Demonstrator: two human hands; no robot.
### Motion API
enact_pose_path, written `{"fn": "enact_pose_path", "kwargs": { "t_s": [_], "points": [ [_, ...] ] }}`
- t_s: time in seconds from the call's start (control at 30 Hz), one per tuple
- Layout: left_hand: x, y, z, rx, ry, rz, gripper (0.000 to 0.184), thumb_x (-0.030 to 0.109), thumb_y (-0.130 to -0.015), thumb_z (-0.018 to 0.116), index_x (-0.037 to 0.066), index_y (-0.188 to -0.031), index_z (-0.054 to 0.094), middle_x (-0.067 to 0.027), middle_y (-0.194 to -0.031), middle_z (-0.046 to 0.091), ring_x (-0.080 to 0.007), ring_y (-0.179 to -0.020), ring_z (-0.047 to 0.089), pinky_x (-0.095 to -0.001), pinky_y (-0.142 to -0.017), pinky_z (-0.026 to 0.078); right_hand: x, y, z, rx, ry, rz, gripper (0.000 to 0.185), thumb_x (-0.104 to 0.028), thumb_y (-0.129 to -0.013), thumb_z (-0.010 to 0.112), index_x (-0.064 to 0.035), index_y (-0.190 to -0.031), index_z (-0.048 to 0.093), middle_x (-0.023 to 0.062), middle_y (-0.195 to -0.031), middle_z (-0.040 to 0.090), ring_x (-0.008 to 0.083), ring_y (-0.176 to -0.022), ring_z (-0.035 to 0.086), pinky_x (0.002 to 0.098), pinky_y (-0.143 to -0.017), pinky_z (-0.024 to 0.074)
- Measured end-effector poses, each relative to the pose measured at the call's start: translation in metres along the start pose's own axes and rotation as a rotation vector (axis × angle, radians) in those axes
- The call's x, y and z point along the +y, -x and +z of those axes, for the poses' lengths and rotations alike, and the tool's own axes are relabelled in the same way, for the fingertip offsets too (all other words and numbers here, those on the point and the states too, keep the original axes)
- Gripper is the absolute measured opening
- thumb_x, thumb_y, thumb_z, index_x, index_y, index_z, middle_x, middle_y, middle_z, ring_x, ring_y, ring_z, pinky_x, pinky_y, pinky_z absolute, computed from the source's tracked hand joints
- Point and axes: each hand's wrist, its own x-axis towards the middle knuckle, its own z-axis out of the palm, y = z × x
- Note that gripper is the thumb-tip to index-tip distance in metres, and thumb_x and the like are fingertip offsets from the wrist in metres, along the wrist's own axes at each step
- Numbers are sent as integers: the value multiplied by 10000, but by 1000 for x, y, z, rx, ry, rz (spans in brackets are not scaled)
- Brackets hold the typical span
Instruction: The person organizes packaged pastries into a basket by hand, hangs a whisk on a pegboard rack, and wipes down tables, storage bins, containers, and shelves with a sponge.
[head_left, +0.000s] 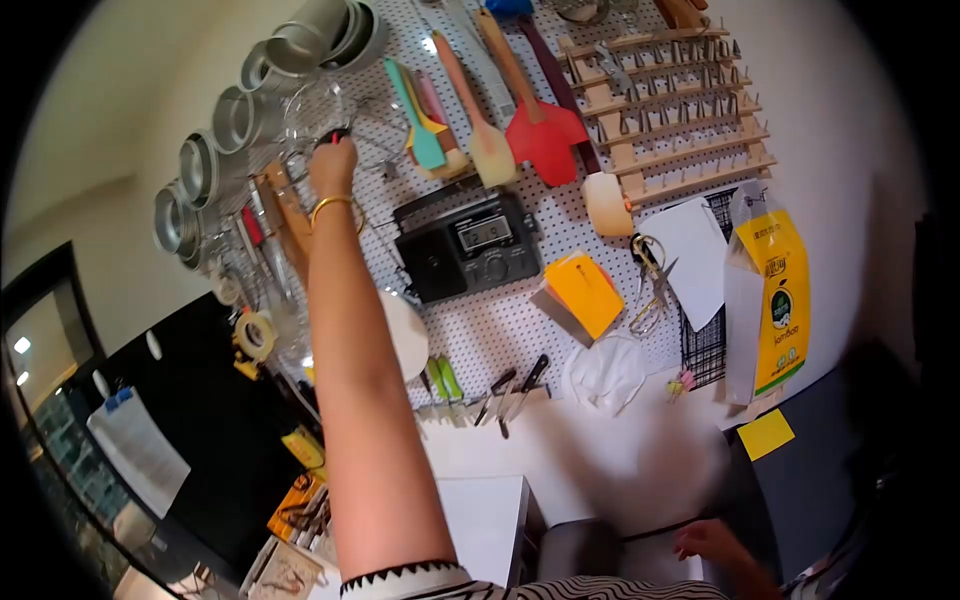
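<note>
My left arm stretches up to the pegboard, a gold bracelet at the wrist. At its end my left hand (334, 168) is closed at a small black-and-red handle (334, 136), most of which the fingers hide. Wire whisks (318, 105) hang around and just above these fingers. Right of the hand are a teal spatula (428, 145) and a black radio (470, 248) with a lit display. My right hand (712, 542) is low at the lower right, fingers loosely apart, holding nothing that I can see.
Round metal tins (200, 165) line the pegboard's left edge. Red spatulas (545, 140), scissors (652, 270) and orange cards (585, 295) hang further right. Wooden racks (680, 110) carry piping tips. A yellow-and-white bag (780, 300) is at the right. Below, knives (522, 385) hang near a white surface.
</note>
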Motion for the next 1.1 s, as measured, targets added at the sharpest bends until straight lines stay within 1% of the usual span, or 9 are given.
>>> {"fn": "enact_pose_path", "kwargs": {
  "t_s": [0.23,0.37,0.43,0.57,0.63,0.73,0.8,0.97,1.1],
  "points": [
    [-12,11,18,-233,67,-49,389,347,-779,549,-26,-671,573,-86,-569,561,-182,-475,549,-319,-458,433,9,-44,21,20,-23,86,272,-120,-838,608,62,-1039,589,133,-835,671,192,-711,660,270,-672,525],
    [-15,-15,12,-364,-186,112,401,352,-805,552,-33,-695,568,-84,-605,568,-165,-465,540,-292,-428,422,-7,-83,35,22,-5,64,270,-135,-853,598,45,-1054,592,129,-839,668,185,-727,659,271,-694,522],
    [-15,-8,12,-387,-113,-71,422,378,-793,586,-39,-730,581,-107,-654,591,-177,-484,562,-310,-455,446,-20,-87,45,-53,25,97,273,-157,-870,587,32,-1068,592,128,-866,663,175,-753,652,272,-712,518],
    [2,28,-33,-431,-203,-11,474,421,-762,633,-50,-802,611,-170,-757,642,-259,-605,634,-350,-563,498,-30,-99,52,-172,-46,21,274,-171,-881,578,28,-1070,591,120,-886,658,163,-770,643,272,-712,517],
    [3,29,-60,8,-469,303,483,413,-734,673,-42,-894,638,-225,-889,647,-370,-837,633,-410,-767,502,-49,-104,50,-260,169,-67,253,-148,-878,580,31,-1057,591,109,-885,657,149,-785,634,271,-713,520],
    [21,20,-89,85,-395,260,541,453,-721,683,-25,-967,625,-236,-937,636,-370,-918,613,-419,-785,494,-37,-129,35,-252,42,-211,249,-143,-879,578,37,-1050,589,92,-862,659,135,-752,634,265,-703,518],
    [35,18,-95,258,-289,323,541,465,-709,690,11,-997,625,-213,-957,640,-360,-920,614,-419,-787,491,-42,-134,36,-201,106,-214,243,-136,-878,577,38,-1046,590,89,-858,660,134,-737,634,262,-696,517],
    [75,-1,-78,362,-316,382,506,456,-712,688,93,-1059,624,-159,-1002,645,-332,-969,603,-410,-798,485,-15,-166,34,-171,37,-250,227,-116,-871,577,39,-1035,596,90,-836,663,141,-707,638,262,-677,518],
    [99,-35,-57,457,-321,359,602,456,-698,695,94,-1159,556,-156,-1062,628,-326,-1012,586,-400,-841,465,-1,-193,17,-183,83,-90,251,-121,-853,597,37,-1047,595,92,-808,664,143,-716,639,256,-683,516]
  ]
}}
